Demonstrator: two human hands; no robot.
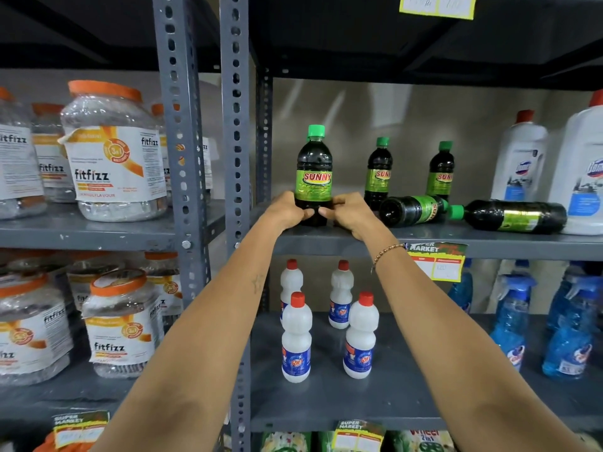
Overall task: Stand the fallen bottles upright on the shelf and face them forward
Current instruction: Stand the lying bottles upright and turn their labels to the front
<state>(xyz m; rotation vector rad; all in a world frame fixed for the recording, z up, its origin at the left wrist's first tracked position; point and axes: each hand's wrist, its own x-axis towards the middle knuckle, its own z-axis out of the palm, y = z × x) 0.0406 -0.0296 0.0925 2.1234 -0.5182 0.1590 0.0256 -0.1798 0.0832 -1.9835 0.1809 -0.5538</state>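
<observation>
A dark Sunny bottle with a green cap stands upright at the front left of the grey shelf, its label facing me. My left hand and my right hand both grip its base from either side. Two more Sunny bottles stand upright behind, one in the middle and one further right. Two Sunny bottles lie on their sides: one with its base toward me, another to its right with the cap pointing left.
Big white bottles with red caps stand at the shelf's right end. Below are small white bottles and blue spray bottles. Fitfizz jars fill the left rack, behind grey perforated uprights.
</observation>
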